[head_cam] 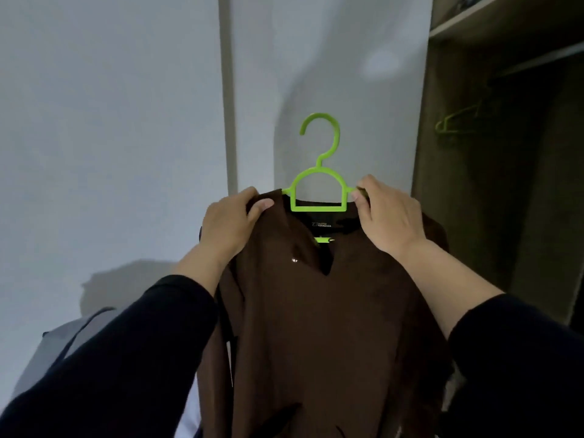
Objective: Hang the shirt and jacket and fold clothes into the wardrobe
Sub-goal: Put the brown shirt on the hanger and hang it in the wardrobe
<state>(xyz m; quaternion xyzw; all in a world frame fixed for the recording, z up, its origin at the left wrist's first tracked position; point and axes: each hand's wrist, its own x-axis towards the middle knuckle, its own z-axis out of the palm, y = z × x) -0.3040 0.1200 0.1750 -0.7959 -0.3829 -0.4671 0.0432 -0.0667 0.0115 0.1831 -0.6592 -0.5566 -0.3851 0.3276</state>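
A dark brown shirt with a V-neck and a small stud hangs on a bright green plastic hanger, held up in front of me. My left hand grips the shirt's left shoulder over the hanger arm. My right hand pinches the right hanger arm and the shirt's right shoulder. The hanger's hook points up, free of any rail. The open wardrobe stands to the right, dark inside.
Closed white wardrobe doors fill the left and centre. Inside the open section a rail carries another green hanger, with a shelf above. A pale grey cloth lies low at the left.
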